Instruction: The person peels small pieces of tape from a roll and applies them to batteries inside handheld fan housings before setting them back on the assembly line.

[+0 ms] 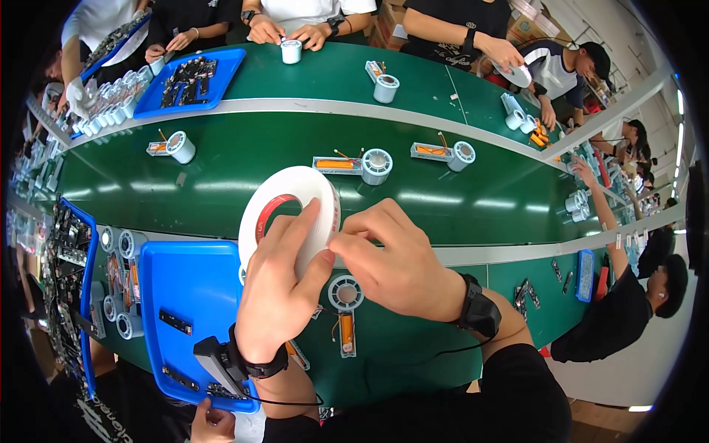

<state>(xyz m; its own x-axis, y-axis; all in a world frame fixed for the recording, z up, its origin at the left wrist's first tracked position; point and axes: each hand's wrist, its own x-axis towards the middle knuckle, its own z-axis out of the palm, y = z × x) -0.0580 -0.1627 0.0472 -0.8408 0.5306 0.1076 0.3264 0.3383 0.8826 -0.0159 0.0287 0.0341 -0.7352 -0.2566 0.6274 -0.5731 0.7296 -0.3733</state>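
Observation:
My left hand (275, 303) grips a wide roll of white tape (258, 199) with a red inner core, its fingers reaching over the ring. At the roll's right edge, beside my left thumb, the thumb and forefinger of my right hand (402, 262) are pinched together. Whether a loose tape end lies between them is too small to tell. Below my hands on the green bench is a light grey round housing (346, 304) with a slim tray holding an orange battery (347, 331). Another battery tray (297, 356) is partly hidden by my left wrist.
A blue tray (196, 280) with several black circuit boards stands to the left, near stacked grey housings (129, 325). On the green belt (244, 129) ahead lie several housings with batteries. Metal rails (509, 253) border it. Co-workers sit across and at right; another person's hand (213, 422) is at the tray's near edge.

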